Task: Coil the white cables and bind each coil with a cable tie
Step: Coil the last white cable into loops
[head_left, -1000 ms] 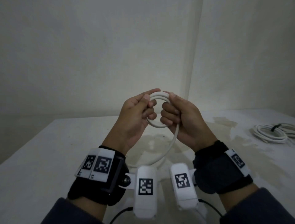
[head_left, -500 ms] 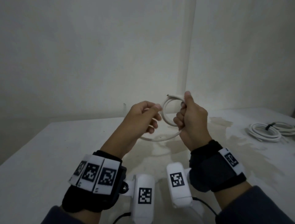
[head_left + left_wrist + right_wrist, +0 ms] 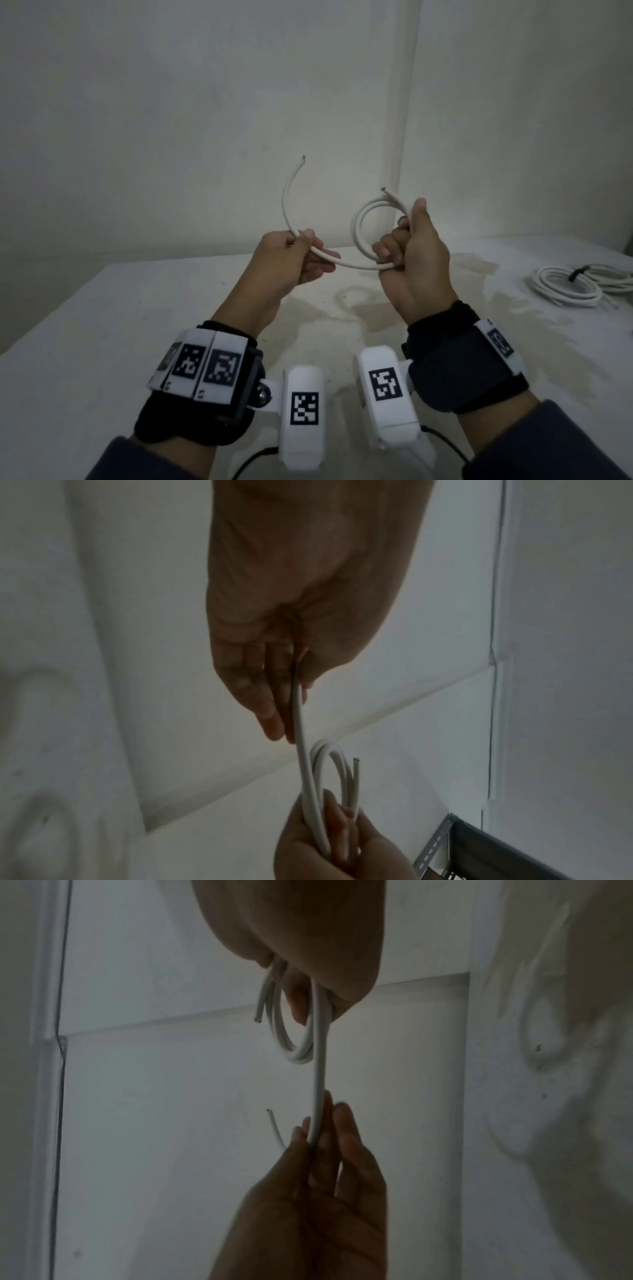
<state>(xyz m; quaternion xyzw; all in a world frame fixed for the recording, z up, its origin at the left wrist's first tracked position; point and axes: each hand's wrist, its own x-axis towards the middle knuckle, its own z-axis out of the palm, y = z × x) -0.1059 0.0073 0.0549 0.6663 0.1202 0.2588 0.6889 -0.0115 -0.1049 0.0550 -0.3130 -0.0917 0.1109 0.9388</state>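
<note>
Both hands up over table (image 3: 102,308). Right hand (image 3: 412,260) grips small loops of white cable (image 3: 356,265). Left hand (image 3: 291,262) pinches cable's loose end part. Tied cable bundle (image 3: 568,286) lies far right.

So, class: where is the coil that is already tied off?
In the head view, the bound coil lies on the white table at the far right, beyond the right hand, with a dark tie round it.

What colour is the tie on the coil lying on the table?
Black, on the bound coil; best in the head view.
</note>
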